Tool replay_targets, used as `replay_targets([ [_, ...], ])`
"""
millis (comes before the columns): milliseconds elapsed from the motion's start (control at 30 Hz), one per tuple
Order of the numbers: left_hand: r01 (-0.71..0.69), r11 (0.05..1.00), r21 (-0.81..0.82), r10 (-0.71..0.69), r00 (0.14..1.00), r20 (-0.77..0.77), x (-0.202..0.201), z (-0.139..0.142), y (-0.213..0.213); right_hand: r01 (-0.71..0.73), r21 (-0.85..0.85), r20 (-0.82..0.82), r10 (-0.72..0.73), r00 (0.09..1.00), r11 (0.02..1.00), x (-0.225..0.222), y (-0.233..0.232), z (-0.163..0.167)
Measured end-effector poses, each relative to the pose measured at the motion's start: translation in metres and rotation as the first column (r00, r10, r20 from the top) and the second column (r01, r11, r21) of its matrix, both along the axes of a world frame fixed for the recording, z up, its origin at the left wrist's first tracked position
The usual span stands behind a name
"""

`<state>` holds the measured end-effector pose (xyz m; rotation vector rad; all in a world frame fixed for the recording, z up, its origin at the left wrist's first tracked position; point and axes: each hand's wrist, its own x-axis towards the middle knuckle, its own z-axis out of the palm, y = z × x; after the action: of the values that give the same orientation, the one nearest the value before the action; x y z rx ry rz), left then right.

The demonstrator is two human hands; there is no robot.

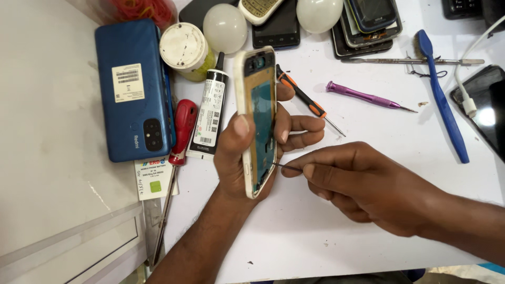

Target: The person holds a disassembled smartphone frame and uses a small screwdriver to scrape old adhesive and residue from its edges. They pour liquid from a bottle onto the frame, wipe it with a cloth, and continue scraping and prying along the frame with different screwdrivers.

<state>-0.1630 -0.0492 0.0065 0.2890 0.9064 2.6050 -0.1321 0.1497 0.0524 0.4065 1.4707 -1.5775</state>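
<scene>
The left hand (247, 152) holds a gutted phone frame (256, 121) on edge above the white table (294, 231), thumb pressed flat on the pale outer rim, fingers curled round the far side so the open inside faces right; the grip is closed firmly on the frame, and it looks best kept that way, with the thumb low near the working point so the shell does not twist under pressure. The forearm rises from the lower edge of the view, wrist bent slightly inward. Right of it, the right hand (363, 184) pinches a thin metal pick (286, 166) between thumb and forefinger, the other fingers folded under; its tip meets the lower inner edge of the frame. The work seems to call for a shallow angle and small, light strokes, since a hard push could slip into the left fingers or bend the rim; resting the heel of the hand on the table, as it appears to do, steadies the tip. The right wrist lies low, forearm running off to the right edge.
</scene>
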Motion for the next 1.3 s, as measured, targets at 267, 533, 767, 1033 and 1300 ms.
replay_targets([
  [267, -0.033, 0.992, 0.121, 0.018, 0.991, 0.129, -0.005, -0.019, 0.004, -0.106, 0.389, -0.704, 0.370, 0.606, 0.915, 0.009, -0.009, -0.017],
  [533, -0.056, 0.994, 0.094, 0.043, 0.989, 0.138, -0.003, -0.014, 0.003, 0.047, 0.777, -0.551, 0.713, -0.434, 0.628, -0.006, -0.001, -0.002],
  [767, -0.038, 0.998, 0.044, 0.033, 0.992, 0.120, -0.006, -0.009, 0.000, -0.045, 0.490, -0.841, 0.486, 0.236, 0.870, 0.007, 0.002, 0.001],
  [1033, -0.026, 0.997, 0.073, 0.020, 0.996, 0.088, -0.007, -0.014, 0.001, 0.010, -0.105, -0.040, -0.015, 0.999, 0.994, -0.008, 0.017, -0.019],
  [1300, -0.003, 0.998, 0.055, -0.002, 0.996, 0.094, -0.007, -0.017, 0.000, 0.008, -0.123, 0.005, -0.007, 1.000, 0.992, -0.019, 0.008, -0.015],
])
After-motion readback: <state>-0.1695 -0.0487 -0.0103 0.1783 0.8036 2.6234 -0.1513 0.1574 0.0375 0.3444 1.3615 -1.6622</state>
